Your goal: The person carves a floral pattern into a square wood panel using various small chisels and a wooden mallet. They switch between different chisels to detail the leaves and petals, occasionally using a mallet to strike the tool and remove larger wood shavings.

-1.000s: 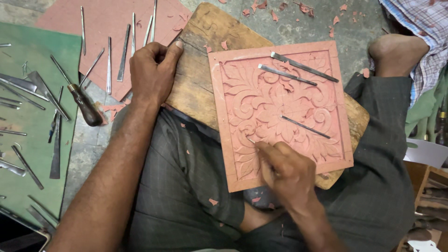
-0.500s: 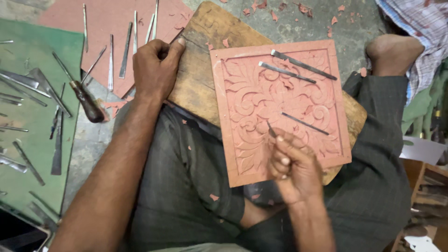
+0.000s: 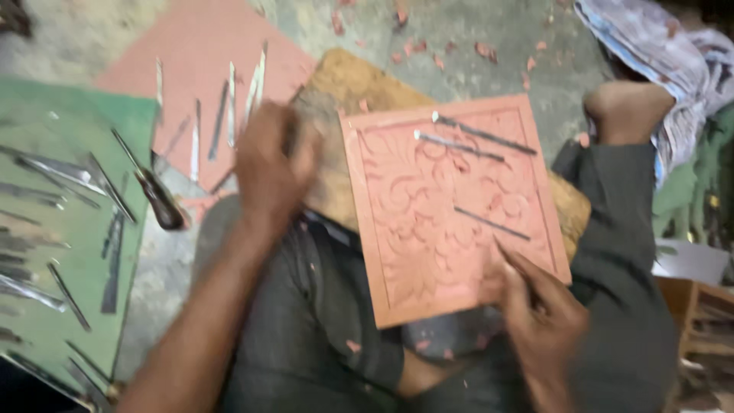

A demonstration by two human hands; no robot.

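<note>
At nine o'clock a green mat point(image 3: 73, 252) lies on the floor with thin metal carving tools point(image 3: 115, 191) strewn across it, one with a dark wooden handle point(image 3: 162, 205) at its right edge; above, toward eleven o'clock, a reddish sheet point(image 3: 206, 69) carries more slim blades point(image 3: 229, 115); my left hand point(image 3: 271, 164) sits just right of these, fingers curled over the near edge of the wooden board point(image 3: 348, 92) on my lap, though the blur keeps me from telling whether it grips or merely presses; the board runs under the square terracotta tile point(image 3: 451, 206), which lies at the centre, tilted a little, its face cut with leafy scrollwork; three thin tools point(image 3: 482, 134) rest loose on the tile, two near its top edge and one toward three o'clock; at five o'clock my right hand point(image 3: 543, 313) touches the tile's lower right corner, fingers pinched round a slim carving tool point(image 3: 506, 252) whose tip meets the clay; reddish clay crumbs point(image 3: 474, 50) dot the floor at twelve o'clock; my bare foot point(image 3: 627, 111) and patterned cloth point(image 3: 657, 53) lie at two o'clock.
</note>
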